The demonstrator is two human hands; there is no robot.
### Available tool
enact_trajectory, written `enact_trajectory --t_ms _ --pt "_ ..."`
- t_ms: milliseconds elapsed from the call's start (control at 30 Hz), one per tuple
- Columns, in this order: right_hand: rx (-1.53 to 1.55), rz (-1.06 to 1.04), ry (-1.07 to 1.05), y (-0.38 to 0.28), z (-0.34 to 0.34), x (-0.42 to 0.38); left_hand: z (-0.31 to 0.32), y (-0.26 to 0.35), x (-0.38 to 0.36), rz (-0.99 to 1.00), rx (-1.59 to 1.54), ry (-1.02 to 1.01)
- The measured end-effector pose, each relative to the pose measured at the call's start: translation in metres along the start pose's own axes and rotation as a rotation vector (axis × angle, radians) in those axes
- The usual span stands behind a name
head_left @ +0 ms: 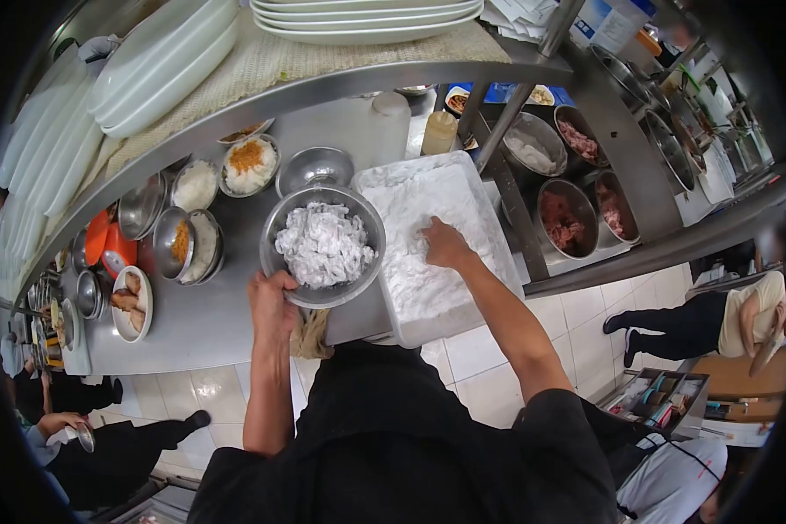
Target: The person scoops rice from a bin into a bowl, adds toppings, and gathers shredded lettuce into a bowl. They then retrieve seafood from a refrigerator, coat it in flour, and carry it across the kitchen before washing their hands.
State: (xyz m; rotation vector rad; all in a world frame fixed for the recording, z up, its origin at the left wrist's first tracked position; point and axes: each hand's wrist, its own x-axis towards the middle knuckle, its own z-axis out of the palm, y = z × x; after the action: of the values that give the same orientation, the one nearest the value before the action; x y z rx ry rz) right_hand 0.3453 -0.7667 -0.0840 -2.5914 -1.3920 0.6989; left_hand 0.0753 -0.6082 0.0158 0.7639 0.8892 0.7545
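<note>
My left hand (272,301) grips the rim of a steel bowl (279,285), thumb over the edge. Pieces coated in white powder (323,244) are heaped in the bowl; what they are under the coating is hidden. To its right lies a large white tub (410,330), filled with white powder that looks like flour (424,284). My right hand (446,244) is down in that powder, fingers bunched together and their tips partly covered. Whether anything is between those fingers does not show. Just behind the held bowl stands another steel bowl (316,166).
A steel shelf (262,74) with stacked white plates (367,19) overhangs the counter's back. Bowls of rice (196,185) and a dish of browned food (131,303) stand left. Raw meat pans (568,218) sit right. Other people (707,325) are on both sides.
</note>
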Motion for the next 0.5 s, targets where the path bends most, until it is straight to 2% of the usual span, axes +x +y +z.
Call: enact_trajectory --t_ms 67,100,167,200,333,400,433,500 --pt "0.115 -0.04 0.155 0.012 0.0 -0.005 -0.001 -0.003 0.001 0.013 0.021 0.027" --pt "0.111 -0.042 0.148 0.017 -0.003 -0.007 0.002 -0.003 -0.002 -0.011 0.015 0.002" --pt "0.285 0.02 0.229 0.025 -0.019 -0.012 0.005 -0.005 -0.003 -0.036 0.004 -0.015" --pt "0.399 -0.042 0.319 0.026 -0.032 -0.021 0.006 -0.009 -0.002 -0.022 0.001 -0.039" --pt "0.544 0.017 0.339 0.02 -0.081 -0.045 0.026 -0.018 -0.005 -0.036 -0.005 -0.033" --pt "0.684 -0.047 0.454 0.021 -0.1 -0.054 0.036 -0.027 -0.005 -0.06 -0.003 -0.04" --pt "0.681 -0.039 0.456 0.02 -0.112 -0.06 0.041 -0.034 -0.004 -0.058 0.0 -0.066" --pt "0.679 -0.162 0.607 0.003 -0.142 -0.077 0.055 -0.049 -0.005 -0.061 0.0 -0.089"
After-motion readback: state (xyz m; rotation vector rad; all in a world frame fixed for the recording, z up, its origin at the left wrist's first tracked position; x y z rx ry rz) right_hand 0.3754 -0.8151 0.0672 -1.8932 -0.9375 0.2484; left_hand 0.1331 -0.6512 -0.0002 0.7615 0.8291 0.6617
